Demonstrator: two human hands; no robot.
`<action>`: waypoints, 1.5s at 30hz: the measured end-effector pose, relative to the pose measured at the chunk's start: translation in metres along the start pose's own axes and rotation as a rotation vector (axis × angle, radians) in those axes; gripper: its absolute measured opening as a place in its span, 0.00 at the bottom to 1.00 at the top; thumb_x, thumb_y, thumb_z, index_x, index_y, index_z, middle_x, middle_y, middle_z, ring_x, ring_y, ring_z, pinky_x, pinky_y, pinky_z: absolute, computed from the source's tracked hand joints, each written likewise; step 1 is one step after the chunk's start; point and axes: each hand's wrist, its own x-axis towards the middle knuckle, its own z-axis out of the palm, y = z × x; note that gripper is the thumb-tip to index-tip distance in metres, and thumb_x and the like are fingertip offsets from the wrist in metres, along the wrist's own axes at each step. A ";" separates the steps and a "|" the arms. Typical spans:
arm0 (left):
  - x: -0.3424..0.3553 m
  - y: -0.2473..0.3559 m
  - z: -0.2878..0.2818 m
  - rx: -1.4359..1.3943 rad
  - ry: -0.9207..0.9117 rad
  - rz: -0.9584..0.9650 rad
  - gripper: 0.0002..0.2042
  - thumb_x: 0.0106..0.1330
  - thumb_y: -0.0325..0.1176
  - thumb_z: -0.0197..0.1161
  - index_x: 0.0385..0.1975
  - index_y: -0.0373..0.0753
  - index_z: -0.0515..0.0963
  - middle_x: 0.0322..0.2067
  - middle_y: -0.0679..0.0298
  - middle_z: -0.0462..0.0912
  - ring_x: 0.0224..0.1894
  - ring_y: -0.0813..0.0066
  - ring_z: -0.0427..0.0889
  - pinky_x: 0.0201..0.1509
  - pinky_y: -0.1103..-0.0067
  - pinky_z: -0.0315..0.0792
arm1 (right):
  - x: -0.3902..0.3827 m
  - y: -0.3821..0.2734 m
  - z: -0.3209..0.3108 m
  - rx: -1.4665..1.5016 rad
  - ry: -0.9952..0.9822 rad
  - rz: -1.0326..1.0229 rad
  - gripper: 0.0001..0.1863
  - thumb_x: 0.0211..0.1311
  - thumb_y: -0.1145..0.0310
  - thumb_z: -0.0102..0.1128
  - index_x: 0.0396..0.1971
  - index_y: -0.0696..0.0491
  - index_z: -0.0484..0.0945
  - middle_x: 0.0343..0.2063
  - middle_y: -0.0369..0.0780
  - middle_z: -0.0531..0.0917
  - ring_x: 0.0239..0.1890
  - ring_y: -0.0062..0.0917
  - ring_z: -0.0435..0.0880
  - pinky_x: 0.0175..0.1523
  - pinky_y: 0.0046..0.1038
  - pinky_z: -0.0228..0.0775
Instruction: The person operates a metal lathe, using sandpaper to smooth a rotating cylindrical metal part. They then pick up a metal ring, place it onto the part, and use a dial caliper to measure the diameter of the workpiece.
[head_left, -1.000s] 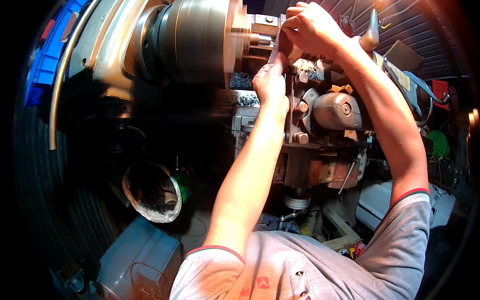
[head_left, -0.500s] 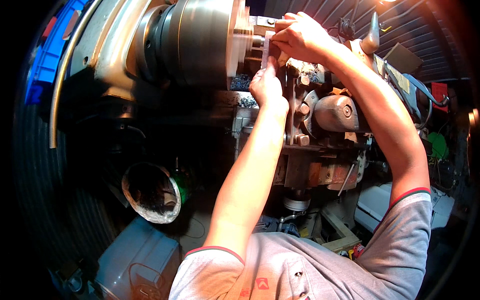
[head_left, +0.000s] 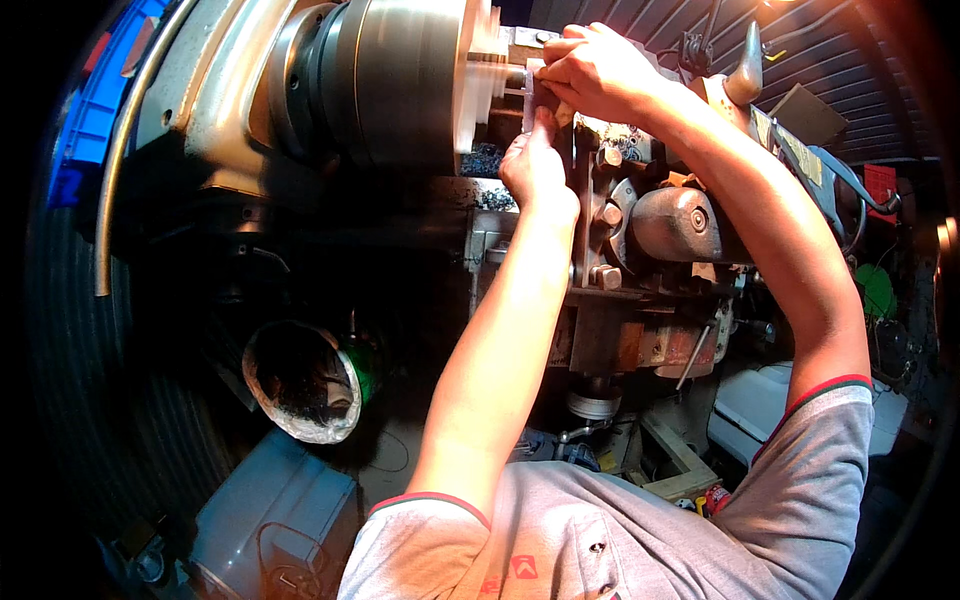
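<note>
At the top of the head view a lathe chuck [head_left: 400,90] has blurred jaws, so it is spinning. A thin round metal workpiece [head_left: 515,77] sticks out of it to the right. Just beyond its end, a pale flat strip [head_left: 530,98] stretches between my two hands; whether it is abrasive cloth or something stiffer I cannot tell. My left hand [head_left: 535,170] pinches its near end, thumb upward. Over the far end my right hand [head_left: 600,72] is closed, fingers curled round it. The tool post [head_left: 608,215] with its square-headed bolts stands right of my left wrist.
Metal chips [head_left: 482,160] lie below the chuck. A rounded metal handle [head_left: 745,65] rises at the upper right. Lower left are a round open container [head_left: 300,385] and a pale blue box [head_left: 270,515]. A blue plastic crate [head_left: 95,120] sits at the far left.
Both hands keep their grip on the strip at nearly the same place. My right forearm and elbow have shifted slightly to the right. The chuck's jaws are blurred in both frames.
</note>
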 end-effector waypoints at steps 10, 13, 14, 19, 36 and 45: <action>0.005 -0.002 -0.001 -0.051 -0.032 0.004 0.08 0.62 0.32 0.67 0.29 0.33 0.80 0.29 0.69 0.81 0.31 0.82 0.74 0.38 0.81 0.69 | 0.003 0.001 0.006 0.032 0.000 0.010 0.08 0.55 0.66 0.60 0.33 0.51 0.85 0.28 0.33 0.77 0.38 0.29 0.75 0.47 0.31 0.68; 0.006 -0.003 -0.001 -0.055 -0.037 0.006 0.08 0.63 0.32 0.66 0.30 0.33 0.80 0.29 0.69 0.81 0.31 0.82 0.74 0.38 0.81 0.69 | 0.002 0.001 0.003 0.053 -0.002 0.014 0.08 0.55 0.66 0.60 0.32 0.52 0.85 0.28 0.34 0.78 0.38 0.30 0.75 0.47 0.31 0.68; 0.007 -0.004 -0.001 -0.061 -0.041 0.012 0.08 0.63 0.31 0.66 0.29 0.33 0.80 0.29 0.69 0.81 0.31 0.82 0.74 0.37 0.81 0.69 | 0.002 0.001 0.002 0.063 -0.004 0.018 0.08 0.55 0.67 0.60 0.32 0.52 0.85 0.28 0.34 0.78 0.38 0.30 0.75 0.47 0.32 0.68; 0.004 -0.003 0.000 -0.051 -0.035 0.019 0.08 0.62 0.32 0.67 0.29 0.34 0.79 0.28 0.69 0.81 0.30 0.82 0.74 0.37 0.81 0.69 | 0.001 0.002 0.005 0.051 0.012 0.011 0.08 0.54 0.67 0.61 0.32 0.52 0.84 0.28 0.34 0.78 0.38 0.30 0.76 0.46 0.32 0.68; 0.013 -0.005 -0.002 -0.006 -0.003 -0.005 0.08 0.61 0.32 0.68 0.26 0.34 0.80 0.26 0.69 0.79 0.28 0.81 0.72 0.34 0.80 0.67 | 0.005 0.001 0.008 0.025 -0.028 0.052 0.09 0.54 0.67 0.61 0.33 0.51 0.85 0.28 0.34 0.78 0.40 0.29 0.78 0.48 0.31 0.69; 0.010 -0.005 -0.001 -0.056 -0.024 0.023 0.07 0.61 0.32 0.68 0.26 0.35 0.79 0.26 0.69 0.79 0.28 0.82 0.72 0.34 0.81 0.67 | 0.005 -0.001 0.005 0.018 -0.056 0.048 0.08 0.54 0.67 0.61 0.32 0.51 0.85 0.28 0.35 0.79 0.39 0.30 0.78 0.48 0.32 0.69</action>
